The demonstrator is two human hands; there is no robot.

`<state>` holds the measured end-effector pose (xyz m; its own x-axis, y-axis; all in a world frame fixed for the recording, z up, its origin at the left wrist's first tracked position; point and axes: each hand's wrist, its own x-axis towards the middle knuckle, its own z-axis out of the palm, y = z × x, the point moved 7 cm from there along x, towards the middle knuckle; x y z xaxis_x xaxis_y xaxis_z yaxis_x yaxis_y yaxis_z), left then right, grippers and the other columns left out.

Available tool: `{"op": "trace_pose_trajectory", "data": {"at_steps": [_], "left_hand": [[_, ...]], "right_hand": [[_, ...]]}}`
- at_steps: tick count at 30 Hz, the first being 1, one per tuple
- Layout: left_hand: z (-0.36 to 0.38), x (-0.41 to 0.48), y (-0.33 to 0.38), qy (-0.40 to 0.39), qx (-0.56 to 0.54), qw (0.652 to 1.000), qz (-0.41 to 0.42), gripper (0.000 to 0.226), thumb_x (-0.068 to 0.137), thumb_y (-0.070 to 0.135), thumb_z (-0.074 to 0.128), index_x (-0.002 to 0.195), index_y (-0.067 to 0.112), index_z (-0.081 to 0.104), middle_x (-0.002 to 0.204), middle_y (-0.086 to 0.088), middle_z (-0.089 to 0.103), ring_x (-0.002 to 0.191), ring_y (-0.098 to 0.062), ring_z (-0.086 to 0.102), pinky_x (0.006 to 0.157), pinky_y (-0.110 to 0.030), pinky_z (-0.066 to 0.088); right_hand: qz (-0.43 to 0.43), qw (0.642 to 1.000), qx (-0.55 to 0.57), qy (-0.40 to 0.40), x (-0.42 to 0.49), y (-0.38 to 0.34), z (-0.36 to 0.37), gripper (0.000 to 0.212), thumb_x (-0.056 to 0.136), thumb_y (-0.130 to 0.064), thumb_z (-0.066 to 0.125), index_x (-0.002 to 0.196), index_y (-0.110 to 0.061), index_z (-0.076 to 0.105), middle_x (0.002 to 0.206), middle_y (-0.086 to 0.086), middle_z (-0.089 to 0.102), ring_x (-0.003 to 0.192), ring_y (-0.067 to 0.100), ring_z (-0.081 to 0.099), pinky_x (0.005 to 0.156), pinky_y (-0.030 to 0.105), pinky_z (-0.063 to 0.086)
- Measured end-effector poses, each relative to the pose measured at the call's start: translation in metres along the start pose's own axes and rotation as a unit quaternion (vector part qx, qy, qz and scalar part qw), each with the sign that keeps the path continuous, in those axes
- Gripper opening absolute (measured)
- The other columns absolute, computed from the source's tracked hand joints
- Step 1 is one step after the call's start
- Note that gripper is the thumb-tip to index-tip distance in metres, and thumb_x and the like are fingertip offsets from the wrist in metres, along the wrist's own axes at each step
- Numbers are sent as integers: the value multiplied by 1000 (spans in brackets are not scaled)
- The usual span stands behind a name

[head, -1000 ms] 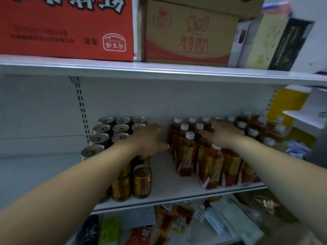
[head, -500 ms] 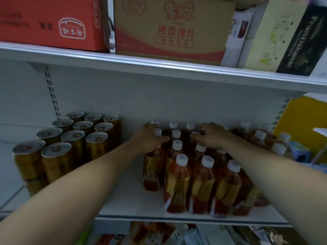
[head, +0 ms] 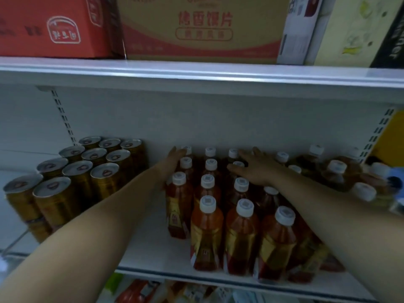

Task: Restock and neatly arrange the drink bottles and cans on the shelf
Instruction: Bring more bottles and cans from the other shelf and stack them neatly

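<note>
Head view: flat left hand point(head: 173, 163) flanks, flat right hand point(head: 258, 169) rests atop white-capped plastic bottles point(head: 206, 232)

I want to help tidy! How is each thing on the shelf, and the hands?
Bottles: upright, capped, in rows.
Cans: upright, unopened.
Left hand: open, against the bottles' left side.
Right hand: open, flat atop the bottles.
Boxes: closed, on upper shelf.
</note>
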<state>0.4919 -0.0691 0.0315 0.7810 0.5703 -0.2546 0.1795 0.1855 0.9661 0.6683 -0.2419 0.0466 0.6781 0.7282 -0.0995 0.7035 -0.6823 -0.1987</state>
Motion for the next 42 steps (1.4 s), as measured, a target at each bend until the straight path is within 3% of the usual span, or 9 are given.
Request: {"op": "trace_pose_trajectory", "data": {"at_steps": [3,11,15,19,25,29,32,35,42], "left_hand": [[5,7,-9,-8,-20,999,-27,40,90,47,51,101,12,67,91,-11,72,79,-24,67,74,-35,52],[2,12,-14,-23,-45,999,-16,40,89,45,53,81,14,76,89,-9,74,72,-22,71,59,-27,54],[0,4,-14,-53,-62,997,-13,49,83,50,54,109,11,68,111,-13,69,99,-28,66,88,-38,52],[-8,-11,-20,-1,-61,998,17,47,90,52,48,118,16,63,118,-11,66,107,-26,63,100,-42,45],[14,-41,-13,-43,135,961,236,53,91,14,58,139,21,37,127,-3,58,118,-17,55,99,-35,44],[6,-49,-7,10,202,954,222,54,91,31,57,140,21,35,136,1,45,126,-17,43,108,-38,34],[5,-86,-6,114,361,868,322,77,81,62,49,146,26,28,153,1,25,141,-13,17,113,-37,18],[44,-112,-20,29,471,795,382,91,67,79,42,146,40,19,158,7,13,142,-6,2,111,-36,-1],[56,-104,-36,2,568,754,330,93,72,73,52,148,39,9,159,12,-3,145,-21,-8,114,-52,0]], "right_hand": [[3,1000,25,7,2,2,2,103,52,-99,17,144,-54,6,161,3,-2,146,31,1,113,58,11],[16,998,54,30,6,4,1,99,57,-98,17,145,-53,14,161,4,5,145,33,7,113,55,13],[8,996,75,47,2,2,-4,89,63,-93,18,141,-51,31,156,5,23,139,32,26,108,51,27],[-55,984,112,126,-18,-13,-26,74,71,-85,24,116,-39,61,118,-6,63,106,17,58,82,34,45],[-64,997,-45,-10,-52,-38,3,106,59,-95,23,149,-40,13,154,-9,29,143,30,19,109,56,22],[-38,998,27,34,-66,-35,-14,96,64,-91,20,145,-40,29,150,-5,39,135,25,36,105,49,31],[-54,996,48,48,-84,-26,-23,95,61,-93,21,134,-37,48,136,-2,53,116,19,52,93,37,43],[-33,999,-17,32,-109,-11,-20,98,58,-98,19,128,-37,51,133,-2,53,110,16,52,88,35,43],[49,991,-109,55,-154,3,11,104,64,-94,19,150,-35,19,160,-9,6,145,21,13,113,51,20]]}}
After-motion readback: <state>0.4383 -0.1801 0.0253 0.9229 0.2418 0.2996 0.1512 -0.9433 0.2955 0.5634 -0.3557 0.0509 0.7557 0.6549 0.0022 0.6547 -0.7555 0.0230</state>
